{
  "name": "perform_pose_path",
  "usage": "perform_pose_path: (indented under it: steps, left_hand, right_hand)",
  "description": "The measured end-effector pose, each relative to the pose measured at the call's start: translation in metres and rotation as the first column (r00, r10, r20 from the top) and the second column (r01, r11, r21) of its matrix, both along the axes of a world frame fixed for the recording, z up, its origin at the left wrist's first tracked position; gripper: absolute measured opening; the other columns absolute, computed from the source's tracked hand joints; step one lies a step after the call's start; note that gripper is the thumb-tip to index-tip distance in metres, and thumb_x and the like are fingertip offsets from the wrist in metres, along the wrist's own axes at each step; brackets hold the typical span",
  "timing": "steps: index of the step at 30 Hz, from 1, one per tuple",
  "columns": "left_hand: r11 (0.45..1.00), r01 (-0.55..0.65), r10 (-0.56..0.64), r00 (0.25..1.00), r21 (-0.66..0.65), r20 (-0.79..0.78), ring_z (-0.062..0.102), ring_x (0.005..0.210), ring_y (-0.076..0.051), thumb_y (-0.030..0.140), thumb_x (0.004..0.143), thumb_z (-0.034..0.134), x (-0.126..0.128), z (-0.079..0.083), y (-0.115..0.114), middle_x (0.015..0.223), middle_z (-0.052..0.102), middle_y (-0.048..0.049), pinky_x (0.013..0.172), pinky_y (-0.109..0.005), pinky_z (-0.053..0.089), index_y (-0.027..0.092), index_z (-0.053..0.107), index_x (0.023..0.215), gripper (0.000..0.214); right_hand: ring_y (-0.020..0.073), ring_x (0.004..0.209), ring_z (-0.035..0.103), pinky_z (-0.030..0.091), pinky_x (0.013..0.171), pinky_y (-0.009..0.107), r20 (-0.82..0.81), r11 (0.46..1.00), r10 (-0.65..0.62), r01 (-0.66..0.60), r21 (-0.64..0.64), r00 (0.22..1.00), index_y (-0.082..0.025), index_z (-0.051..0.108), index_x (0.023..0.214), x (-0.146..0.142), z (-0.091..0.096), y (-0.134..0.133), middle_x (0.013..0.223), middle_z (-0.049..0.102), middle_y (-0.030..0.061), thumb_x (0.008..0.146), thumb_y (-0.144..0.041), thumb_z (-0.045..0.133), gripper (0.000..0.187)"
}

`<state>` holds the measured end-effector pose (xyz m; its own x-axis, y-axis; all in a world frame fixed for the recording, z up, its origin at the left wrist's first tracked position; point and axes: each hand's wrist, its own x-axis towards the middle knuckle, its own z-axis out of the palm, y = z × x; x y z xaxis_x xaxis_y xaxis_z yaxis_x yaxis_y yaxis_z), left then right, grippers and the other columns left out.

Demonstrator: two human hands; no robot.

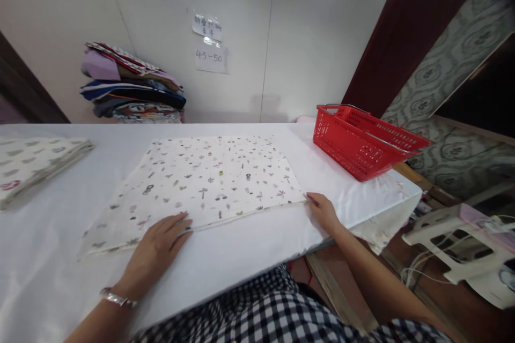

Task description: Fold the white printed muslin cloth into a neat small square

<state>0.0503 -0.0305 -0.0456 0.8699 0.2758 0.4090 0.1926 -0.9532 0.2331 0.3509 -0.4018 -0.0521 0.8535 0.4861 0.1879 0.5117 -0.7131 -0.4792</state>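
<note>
A white cloth [231,174] printed with small palms, flamingos and leaves lies flat on the table, folded in layers along its front edge. My left hand [159,246], with a silver bracelet at the wrist, rests palm down on that front edge, left of its middle, fingers stretched out. At the cloth's front right corner, my right hand [323,211] pinches the edge between thumb and fingers. The thumb of the right hand is partly hidden.
A folded patterned cloth [36,163] lies at the table's left. A red plastic basket [354,142] stands back right. Behind the white table [225,268] rises a stack of folded fabrics [132,88]. A plastic stool [454,246] with cables is at right.
</note>
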Motion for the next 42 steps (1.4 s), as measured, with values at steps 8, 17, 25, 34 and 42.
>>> perform_pose_path:
  steps: [8, 17, 25, 34, 42]
  left_hand:
    - [1.0, -0.019, 0.019, 1.0, -0.003, -0.011, 0.054, 0.11, -0.025, 0.062, 0.085, 0.026, -0.001, 0.0, -0.001, 0.116, 0.062, -0.0069, 0.102, -0.039, 0.039, 0.022, 0.066, 0.104, 0.06]
    - [1.0, -0.016, 0.016, 1.0, 0.001, -0.026, 0.056, 0.107, -0.024, 0.061, 0.085, 0.026, 0.0, -0.001, 0.001, 0.113, 0.064, -0.0069, 0.098, -0.04, 0.042, 0.022, 0.066, 0.104, 0.059]
    - [0.999, 0.021, -0.023, 0.999, 0.032, 0.032, 0.057, 0.104, -0.024, 0.057, 0.088, 0.03, -0.002, -0.005, 0.004, 0.112, 0.064, -0.0068, 0.096, -0.04, 0.044, 0.021, 0.066, 0.104, 0.053]
    - [0.995, 0.053, -0.06, 0.995, 0.086, 0.083, 0.06, 0.101, -0.024, 0.057, 0.085, 0.038, -0.002, -0.007, 0.008, 0.109, 0.066, -0.0065, 0.09, -0.041, 0.048, 0.023, 0.066, 0.103, 0.048]
    - [0.995, 0.045, -0.048, 0.998, 0.09, 0.031, 0.058, 0.104, -0.023, 0.053, 0.088, 0.034, -0.002, -0.003, 0.004, 0.112, 0.065, -0.0065, 0.093, -0.041, 0.046, 0.022, 0.066, 0.104, 0.047]
  right_hand:
    - [0.0217, 0.097, 0.052, 0.04, 0.089, 0.034, -0.003, 0.994, 0.105, -0.105, 0.017, 0.994, -0.019, 0.061, 0.113, -0.006, 0.01, 0.0, 0.099, 0.064, 0.0054, 0.077, -0.025, 0.042, 0.041]
    - [0.0201, 0.098, 0.051, 0.039, 0.088, 0.029, 0.045, 0.979, 0.181, -0.176, -0.098, 0.982, -0.019, 0.063, 0.11, -0.009, 0.022, 0.005, 0.098, 0.061, 0.0062, 0.084, -0.026, 0.042, 0.034]
    - [0.0186, 0.099, 0.051, 0.039, 0.088, 0.028, 0.091, 0.931, 0.287, -0.255, -0.262, 0.954, -0.021, 0.062, 0.113, -0.003, 0.024, 0.002, 0.102, 0.06, 0.0068, 0.091, -0.026, 0.04, 0.032]
    - [0.0181, 0.094, 0.049, 0.036, 0.082, 0.027, 0.129, 0.789, 0.455, -0.331, -0.518, 0.881, -0.02, 0.063, 0.104, 0.006, 0.039, 0.008, 0.097, 0.059, 0.0067, 0.091, -0.021, 0.041, 0.025]
    - [0.02, 0.093, 0.046, 0.032, 0.076, 0.03, 0.177, 0.645, 0.595, -0.335, -0.687, 0.784, -0.015, 0.061, 0.089, 0.009, 0.047, 0.02, 0.096, 0.057, 0.0089, 0.09, -0.015, 0.041, 0.019]
